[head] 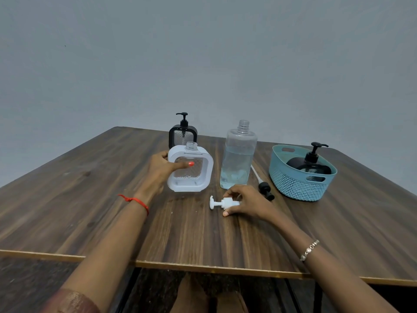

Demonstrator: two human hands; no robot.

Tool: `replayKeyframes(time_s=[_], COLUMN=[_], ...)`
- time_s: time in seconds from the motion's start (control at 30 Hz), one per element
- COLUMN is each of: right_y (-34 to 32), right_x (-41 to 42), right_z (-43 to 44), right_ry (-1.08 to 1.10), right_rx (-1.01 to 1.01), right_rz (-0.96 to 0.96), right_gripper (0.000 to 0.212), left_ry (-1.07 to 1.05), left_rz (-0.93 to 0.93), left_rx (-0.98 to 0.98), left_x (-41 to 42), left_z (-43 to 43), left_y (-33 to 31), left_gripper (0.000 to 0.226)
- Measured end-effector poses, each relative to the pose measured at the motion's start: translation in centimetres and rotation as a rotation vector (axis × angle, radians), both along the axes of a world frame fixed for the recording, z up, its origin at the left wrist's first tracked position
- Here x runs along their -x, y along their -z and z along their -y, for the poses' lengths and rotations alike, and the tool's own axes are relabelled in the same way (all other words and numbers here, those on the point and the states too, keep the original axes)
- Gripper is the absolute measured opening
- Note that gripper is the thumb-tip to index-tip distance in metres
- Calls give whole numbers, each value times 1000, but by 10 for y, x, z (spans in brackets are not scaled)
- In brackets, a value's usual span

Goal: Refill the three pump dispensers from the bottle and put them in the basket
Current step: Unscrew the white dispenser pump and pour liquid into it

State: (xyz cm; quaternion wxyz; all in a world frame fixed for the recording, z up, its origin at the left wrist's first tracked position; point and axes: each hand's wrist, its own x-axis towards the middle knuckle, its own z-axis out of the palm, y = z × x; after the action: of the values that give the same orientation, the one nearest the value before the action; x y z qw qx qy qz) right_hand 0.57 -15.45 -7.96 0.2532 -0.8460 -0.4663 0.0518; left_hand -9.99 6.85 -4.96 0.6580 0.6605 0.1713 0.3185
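The person's left hand (pixel 161 170) grips the white dispenser (pixel 190 169), thumb laid across its clear front and fingers wrapped round its left edge. It stands upright on the wooden table (pixel 90 199) with its neck uncapped. At its 12 o'clock, just behind, stands a black dispenser (pixel 183 134) with its pump on. At 3 o'clock is the tall clear bottle (pixel 239 157), open at the top and holding pale blue liquid to roughly half its height. The right hand (pixel 246 201) lies at the white dispenser's 5 o'clock, fingers curled over the white pump (pixel 222 203), which lies on its side on the table, nozzle end pointing to 9 o'clock. A black pump (pixel 265 188) with its tube lies at the bottle's 4 o'clock. Further round at 3 o'clock sits the blue basket (pixel 300 179), with a second black dispenser (pixel 312 163) inside.
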Motion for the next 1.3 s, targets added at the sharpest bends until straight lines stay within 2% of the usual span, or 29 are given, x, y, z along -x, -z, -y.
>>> replayKeyframes(time_s=[0.3, 0.4, 0.5, 0.57, 0.6, 0.7, 0.77, 0.87, 1.03, 1.2, 1.3], right_y=[-1, -8, -20, -29, -34, -47, -52, -54, -53, -53, -60], right_x=[-2, 2, -1, -7, -13, -41, -57, -68, -62, -46, -36], right_z=[2, 4, 5, 3, 2, -6, -13, -22, -34, -37, -40], right_ry=[2, 75, 250, 356, 397, 409, 314, 195, 145, 297, 326], right_rx=[-54, -311, -635, -838, -888, -781, -709, -708, -767, -841, -795], right_rz=[-45, -29, -17, -36, -62, -187, -320, -455, -457, -296, -155], right_gripper=[37, 24, 22, 28, 38, 87, 104, 80, 55, 60, 62], left_ry=[6, 9, 8, 5, 3, 3, 7, 7, 11, 10, -14], left_rz=[7, 3, 4, 5, 5, 5, 7, 10, 15, 18, 17], left_rx=[8, 6, 15, 20, 21, 18, 14, 21, 27, 18, -14], left_x=[-2, -3, -4, -4, -4, -6, -7, -10, -15, -16, -17], left_z=[1, 0, 0, 0, -1, -2, -2, -2, -3, 0, 2], left_y=[-2, -2, -2, -2, -2, -2, -3, -3, -2, -3, -3], left_gripper=[48, 50, 50, 51, 51, 50, 48, 48, 52, 50, 47])
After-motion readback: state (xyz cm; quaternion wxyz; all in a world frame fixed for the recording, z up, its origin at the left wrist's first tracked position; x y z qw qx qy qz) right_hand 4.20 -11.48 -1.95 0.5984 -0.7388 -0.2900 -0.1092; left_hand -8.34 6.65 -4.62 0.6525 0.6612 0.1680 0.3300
